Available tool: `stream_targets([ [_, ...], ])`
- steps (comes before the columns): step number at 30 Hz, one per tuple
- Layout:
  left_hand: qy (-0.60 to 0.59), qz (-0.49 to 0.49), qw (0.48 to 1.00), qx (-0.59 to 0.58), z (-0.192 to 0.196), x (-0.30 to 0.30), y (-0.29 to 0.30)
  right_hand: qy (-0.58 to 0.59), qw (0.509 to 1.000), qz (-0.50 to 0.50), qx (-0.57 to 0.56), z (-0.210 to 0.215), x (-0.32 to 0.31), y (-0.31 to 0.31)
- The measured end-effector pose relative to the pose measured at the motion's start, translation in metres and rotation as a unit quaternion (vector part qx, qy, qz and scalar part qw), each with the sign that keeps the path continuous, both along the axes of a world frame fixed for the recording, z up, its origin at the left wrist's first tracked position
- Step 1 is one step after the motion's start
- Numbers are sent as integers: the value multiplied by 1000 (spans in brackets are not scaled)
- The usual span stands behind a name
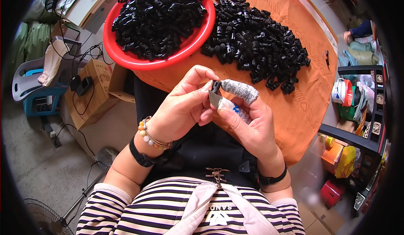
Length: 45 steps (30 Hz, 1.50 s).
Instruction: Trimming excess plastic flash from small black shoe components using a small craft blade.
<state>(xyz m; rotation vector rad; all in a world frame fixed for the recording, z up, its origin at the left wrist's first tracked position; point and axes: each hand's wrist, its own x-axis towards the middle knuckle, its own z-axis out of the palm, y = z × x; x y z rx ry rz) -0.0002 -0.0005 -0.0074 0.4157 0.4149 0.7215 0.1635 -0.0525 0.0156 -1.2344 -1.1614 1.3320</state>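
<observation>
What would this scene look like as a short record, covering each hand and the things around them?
Left hand: pinches a small black part
Right hand: grips a flat metal blade with white wrapping; wears a grey knitted finger sleeve
Blade and part: close together; contact unclear
Red basin: heaped with black parts
Loose pile: black parts on the orange cloth

1 small black part (216, 85) — nearly upright — is held against a white-wrapped grey blade (214, 99).

Two hands (185, 100) (257, 128), two black heaps (160, 20) (256, 41), one basin (151, 64)
</observation>
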Motion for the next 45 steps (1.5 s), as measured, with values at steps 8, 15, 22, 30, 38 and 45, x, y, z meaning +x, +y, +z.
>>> stream_targets([
  [8,-59,-4,998,0,-4,0,2,34,999,-17,3,-1,-1,0],
  [15,-63,-11,998,17,-2,0,2,12,1000,-10,9,-2,-1,1],
  [22,-56,-10,998,9,-3,-2,3,21,1000,-5,17,-2,0,3],
  [30,-17,19,1000,1,0,1,0,8,1000,3,19,0,1,3],
  [38,-43,3,999,-14,-2,2,0,-8,998,4,59,-4,4,6],
  [45,-63,-3,997,-37,2,1,2,-21,999,-4,40,0,0,4],
])
